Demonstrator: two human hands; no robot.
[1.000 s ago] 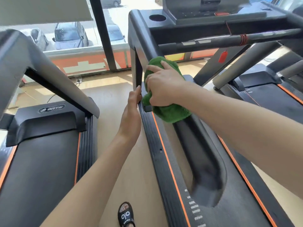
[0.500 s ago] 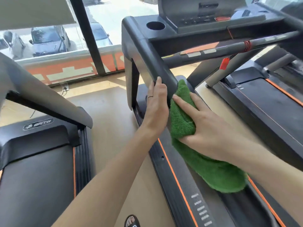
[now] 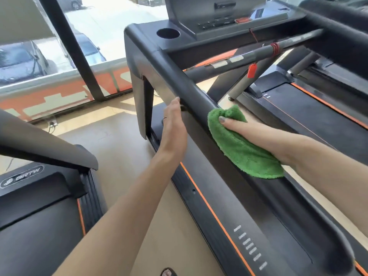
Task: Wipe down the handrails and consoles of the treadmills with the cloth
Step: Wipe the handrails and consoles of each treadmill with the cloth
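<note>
We lean over a black treadmill (image 3: 249,226) in a sunlit gym, both bare arms reaching forward. Our right hand (image 3: 239,127) presses a green terry cloth (image 3: 241,148) against the inner side of the left handrail (image 3: 179,80), the thick black bar that slopes down from the console (image 3: 219,14) toward us. The thumb lies on top of the cloth and the fingers are hidden beneath it, so the grip reads as a pinch around the fabric; the lower end of the cloth hangs free below the wrist, over the rail. Our left hand (image 3: 173,128) rests flat against the outer side of the same handrail, fingers straight and together, tips touching the bar's lower edge, holding nothing. A ring (image 3: 164,117) shows on one finger. The two hands sit on opposite sides of the rail, near each other but apart.

Above, the console carries a round cup holder (image 3: 168,33) and a row of dark buttons. A grey crossbar (image 3: 249,58) runs beneath it, with a red safety clip (image 3: 252,70) dangling from a cord. Orange stripes edge the treadmill's side rails. A second treadmill (image 3: 39,206), marked BRTW, stands to our left across a strip of wooden floor (image 3: 119,148), and a third (image 3: 318,108) lies to our right. Beyond the window (image 3: 99,26), parked cars (image 3: 22,62) sit in bright daylight. The toe of a sandal (image 3: 168,272) shows at the bottom edge.
</note>
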